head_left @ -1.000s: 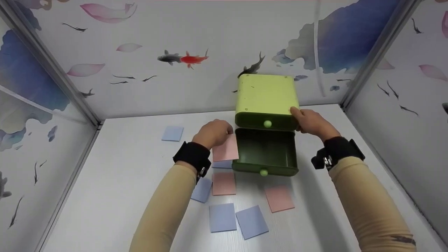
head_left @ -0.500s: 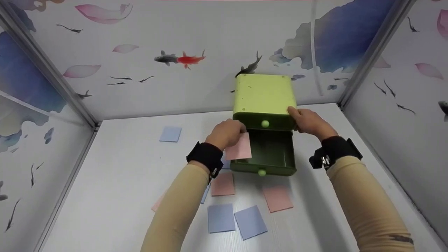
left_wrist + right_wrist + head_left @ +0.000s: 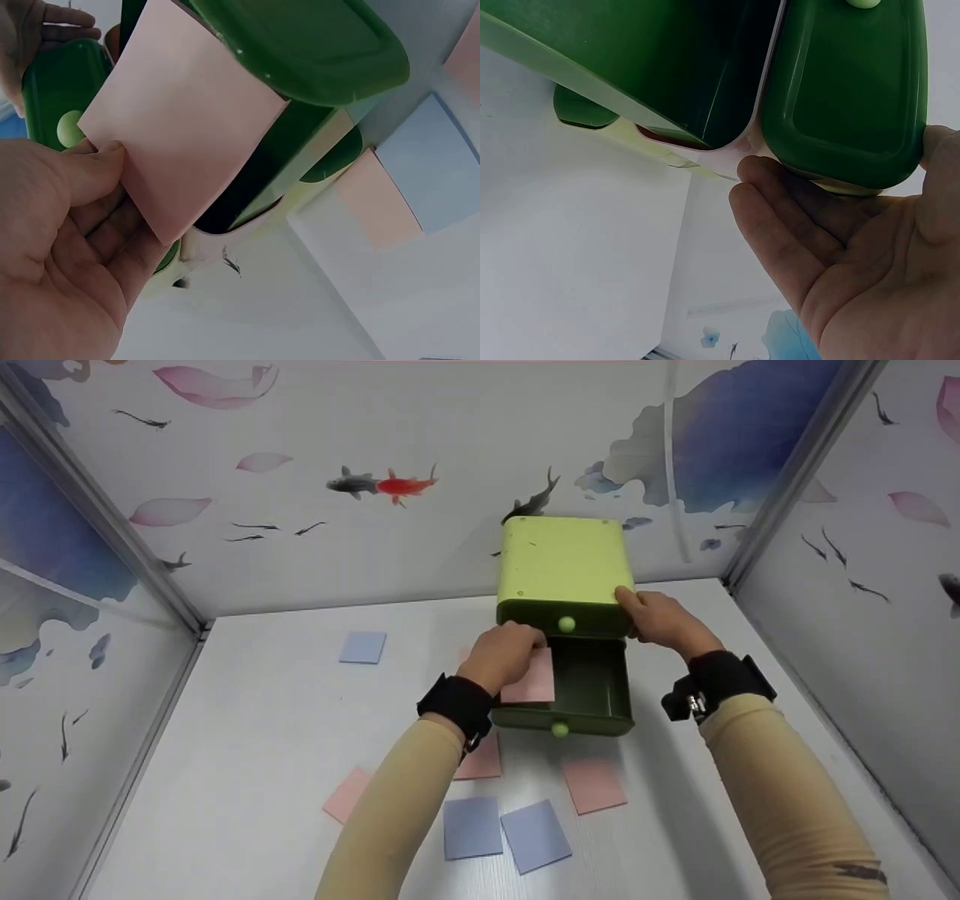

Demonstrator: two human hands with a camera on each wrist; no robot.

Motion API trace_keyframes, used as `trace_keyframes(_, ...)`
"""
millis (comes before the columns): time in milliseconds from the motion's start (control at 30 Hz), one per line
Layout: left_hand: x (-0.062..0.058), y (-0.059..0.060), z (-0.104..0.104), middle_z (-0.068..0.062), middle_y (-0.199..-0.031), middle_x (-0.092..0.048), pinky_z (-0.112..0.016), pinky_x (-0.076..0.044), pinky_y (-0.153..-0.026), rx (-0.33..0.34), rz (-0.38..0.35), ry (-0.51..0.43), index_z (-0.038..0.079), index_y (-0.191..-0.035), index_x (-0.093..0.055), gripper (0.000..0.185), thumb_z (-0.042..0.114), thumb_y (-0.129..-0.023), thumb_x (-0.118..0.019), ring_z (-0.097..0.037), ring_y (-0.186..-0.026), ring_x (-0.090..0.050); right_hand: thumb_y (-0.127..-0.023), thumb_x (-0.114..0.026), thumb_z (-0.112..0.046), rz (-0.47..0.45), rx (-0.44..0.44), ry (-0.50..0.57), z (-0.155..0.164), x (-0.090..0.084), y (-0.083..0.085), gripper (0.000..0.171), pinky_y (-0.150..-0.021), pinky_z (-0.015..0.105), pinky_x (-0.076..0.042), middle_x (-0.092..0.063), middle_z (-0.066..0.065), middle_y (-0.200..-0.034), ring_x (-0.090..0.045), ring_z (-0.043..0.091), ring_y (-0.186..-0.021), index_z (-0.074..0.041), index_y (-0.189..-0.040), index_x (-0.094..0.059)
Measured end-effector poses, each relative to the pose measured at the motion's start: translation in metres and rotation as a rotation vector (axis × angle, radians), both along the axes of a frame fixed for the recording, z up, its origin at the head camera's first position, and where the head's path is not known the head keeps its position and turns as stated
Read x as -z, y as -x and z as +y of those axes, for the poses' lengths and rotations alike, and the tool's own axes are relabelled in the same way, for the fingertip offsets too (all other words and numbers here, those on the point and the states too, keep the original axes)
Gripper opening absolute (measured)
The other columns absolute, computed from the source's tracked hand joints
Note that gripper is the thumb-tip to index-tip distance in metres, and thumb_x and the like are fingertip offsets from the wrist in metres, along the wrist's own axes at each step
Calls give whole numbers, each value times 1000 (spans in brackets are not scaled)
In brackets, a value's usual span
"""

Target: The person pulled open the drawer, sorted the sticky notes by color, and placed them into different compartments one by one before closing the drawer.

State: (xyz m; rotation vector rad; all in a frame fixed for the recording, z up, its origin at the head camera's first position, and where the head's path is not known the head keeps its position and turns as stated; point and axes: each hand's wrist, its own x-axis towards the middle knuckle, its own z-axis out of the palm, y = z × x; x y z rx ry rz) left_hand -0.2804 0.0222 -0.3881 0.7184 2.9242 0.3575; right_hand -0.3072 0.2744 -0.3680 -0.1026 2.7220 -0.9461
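A light green drawer cabinet (image 3: 562,559) stands at the back of the white table. Its dark green lower drawer (image 3: 596,690) is pulled out, and the upper drawer (image 3: 568,624) is closed. My left hand (image 3: 506,656) pinches a pink card (image 3: 534,686) by one corner and holds it over the left part of the open drawer. The left wrist view shows the thumb and fingers of that left hand (image 3: 75,217) on the pink card (image 3: 187,112). My right hand (image 3: 660,619) grips the cabinet's right front corner, thumb on top. In the right wrist view the right hand (image 3: 840,247) has its fingers along the cabinet's side.
Loose cards lie on the table (image 3: 262,735): a blue card (image 3: 362,646) at the back left, a pink card (image 3: 347,795) near my left arm, a pink card (image 3: 594,784) and two blue cards (image 3: 471,828) in front of the drawer. Patterned walls close three sides.
My left hand has carried the pink card to the right, from beside the drawer to over its open inside. My right hand has stayed on the cabinet.
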Motion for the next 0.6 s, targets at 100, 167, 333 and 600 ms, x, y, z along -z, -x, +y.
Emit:
trace_keyframes(100, 6, 0, 5, -1, -123, -69, -36, -54, -92, 15, 29, 28, 22, -123, -69, 32, 9, -101, -49, -21, -112, -64, -102, -20, -57, 1, 1, -4, 1, 0, 0, 67, -70, 28, -45, -59, 10, -88, -54, 16, -74, 1, -103, -54)
trace_keyframes(167, 9, -1, 7, -1, -120, -70, -37, -55, -89, 28, 46, 53, 22, -121, -69, 32, 8, -101, -49, -21, -109, -65, -102, -19, -57, 3, 1, -9, 1, 0, 0, 67, -70, 28, -45, -58, 9, -87, -54, 16, -74, 1, -103, -54)
trace_keyframes(333, 19, -2, 12, -3, -116, -70, -37, -56, -87, 53, 55, 87, 19, -119, -69, 29, 8, -101, -50, -22, -104, -67, -101, -19, -57, 12, 2, -20, 1, 1, 0, 68, -70, 28, -44, -58, 10, -87, -54, 17, -73, 1, -103, -54)
trace_keyframes(600, 31, -2, 13, -4, -115, -70, -36, -56, -86, 53, 54, 106, 17, -118, -69, 28, 6, -99, -52, -22, -103, -67, -101, -19, -57, 4, 7, -9, 1, 1, 0, 67, -71, 29, -44, -57, 9, -86, -53, 17, -72, -1, -98, -54)
